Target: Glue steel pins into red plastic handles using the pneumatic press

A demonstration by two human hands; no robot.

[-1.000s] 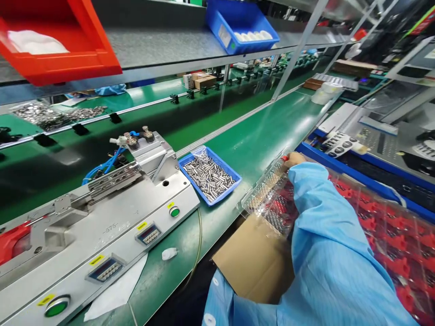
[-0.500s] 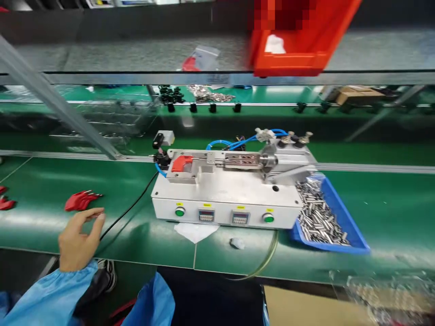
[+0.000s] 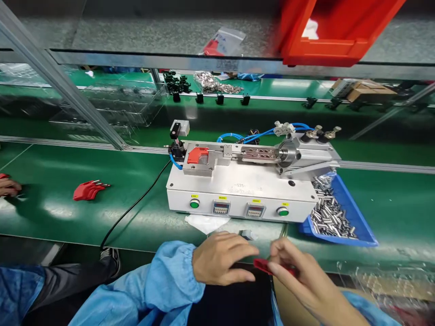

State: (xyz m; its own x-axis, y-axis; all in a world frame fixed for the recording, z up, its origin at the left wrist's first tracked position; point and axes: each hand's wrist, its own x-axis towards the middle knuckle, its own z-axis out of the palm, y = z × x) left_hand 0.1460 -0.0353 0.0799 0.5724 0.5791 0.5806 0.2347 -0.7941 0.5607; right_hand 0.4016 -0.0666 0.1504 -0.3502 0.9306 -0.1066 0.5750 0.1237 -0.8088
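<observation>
Both my hands meet at the near edge of the green bench, just in front of the grey press machine (image 3: 241,192). My right hand (image 3: 299,276) pinches a small red plastic part (image 3: 263,266) between thumb and fingers. My left hand (image 3: 220,258) has its fingers curled, its fingertips touching the same red part. Another red part (image 3: 197,155) sits in the machine's fixture at its left end. A blue tray of metal pins (image 3: 335,213) lies by the machine's right end.
Red parts (image 3: 88,190) lie on the belt at the left, and another person's hand (image 3: 8,185) shows at the left edge. A clear blister tray (image 3: 384,283) sits at the lower right. An orange bin (image 3: 336,31) stands on the shelf above.
My left hand came in from the left of the belt to the middle. My right hand came into view holding a red part. The view shifted slightly left.
</observation>
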